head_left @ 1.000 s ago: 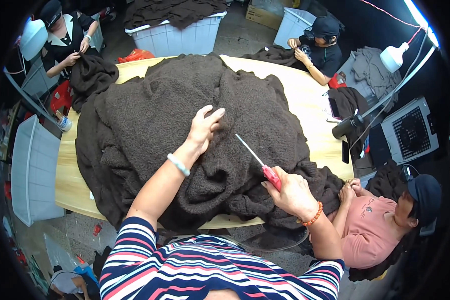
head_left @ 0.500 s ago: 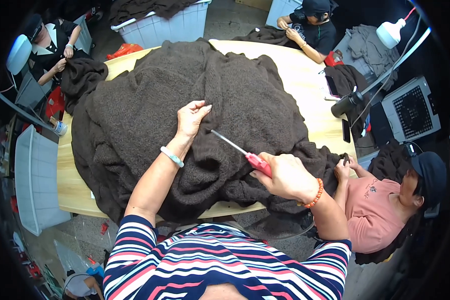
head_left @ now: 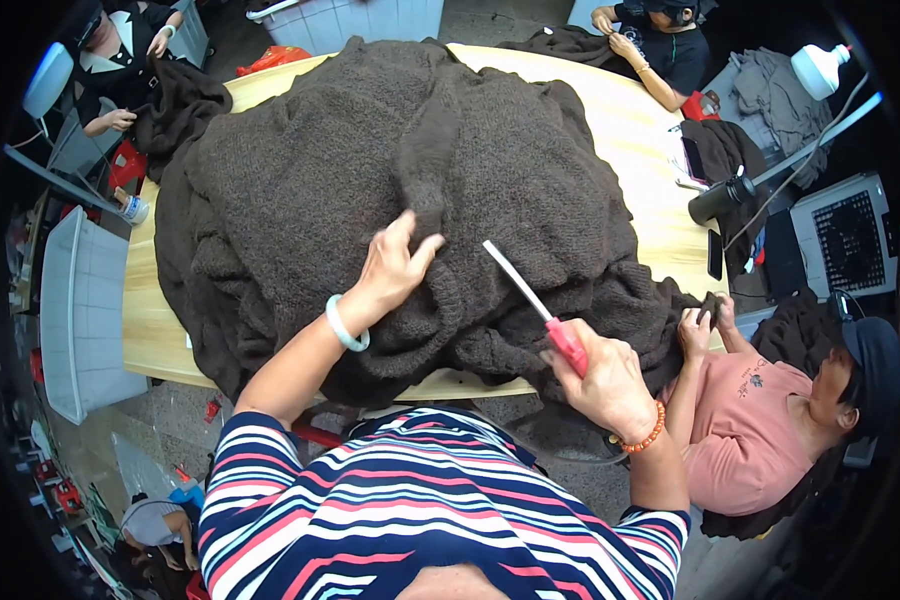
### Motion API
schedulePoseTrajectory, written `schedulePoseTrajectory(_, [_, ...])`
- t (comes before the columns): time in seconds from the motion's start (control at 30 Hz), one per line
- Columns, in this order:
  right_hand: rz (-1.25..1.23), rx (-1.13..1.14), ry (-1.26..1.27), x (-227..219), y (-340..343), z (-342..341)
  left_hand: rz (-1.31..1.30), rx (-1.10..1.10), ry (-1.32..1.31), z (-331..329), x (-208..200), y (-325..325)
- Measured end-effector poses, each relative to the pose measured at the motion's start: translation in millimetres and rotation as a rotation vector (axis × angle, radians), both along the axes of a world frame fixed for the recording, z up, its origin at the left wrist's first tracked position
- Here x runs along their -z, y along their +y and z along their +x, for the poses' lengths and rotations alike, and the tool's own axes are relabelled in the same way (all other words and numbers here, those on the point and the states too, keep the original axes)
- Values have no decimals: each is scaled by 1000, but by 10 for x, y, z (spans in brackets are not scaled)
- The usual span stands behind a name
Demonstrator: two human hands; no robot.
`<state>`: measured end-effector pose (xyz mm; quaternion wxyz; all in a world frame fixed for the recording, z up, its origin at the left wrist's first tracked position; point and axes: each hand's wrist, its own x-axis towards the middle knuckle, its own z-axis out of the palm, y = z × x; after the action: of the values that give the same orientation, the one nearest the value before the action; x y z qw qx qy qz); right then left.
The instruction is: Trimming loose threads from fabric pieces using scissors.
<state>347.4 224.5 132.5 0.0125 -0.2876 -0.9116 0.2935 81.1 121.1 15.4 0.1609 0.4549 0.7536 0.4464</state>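
A large dark brown knitted garment [head_left: 300, 190] lies heaped and spread over the table in front of me. My left hand [head_left: 395, 265], with a pale bangle on its wrist, is over the middle of the knit. Its thumb and fingers are apart, the fingertips beside a raised, blurred fold [head_left: 430, 150]. My right hand [head_left: 610, 385], with an orange bead bracelet, is closed around the red handle of an air blow gun [head_left: 567, 345]. The gun's thin metal tube points up and left, its tip above the knit, to the right of my left hand.
The light wooden table [head_left: 650, 180] holds a dark bottle [head_left: 720, 200] and a phone [head_left: 715, 255] on the right. Co-workers handle dark knits at the far left, far right and near right. Grey-white bins [head_left: 85, 320] stand around, and lamps [head_left: 820, 70] lean in at both sides.
My left hand's fingers have parted from their pinch on the knit. The air blow gun has moved right, away from that hand. The view has shifted slightly.
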Motion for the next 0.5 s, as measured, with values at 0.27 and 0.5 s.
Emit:
schedulePoseTrajectory(0.27, [-46, -66, 71, 410, 50, 109, -364, 548, 940, 476, -64, -550])
schedulePoseTrajectory(0.5, [-68, 39, 243, 552, 170, 88, 25, 249, 775, 382, -35, -309])
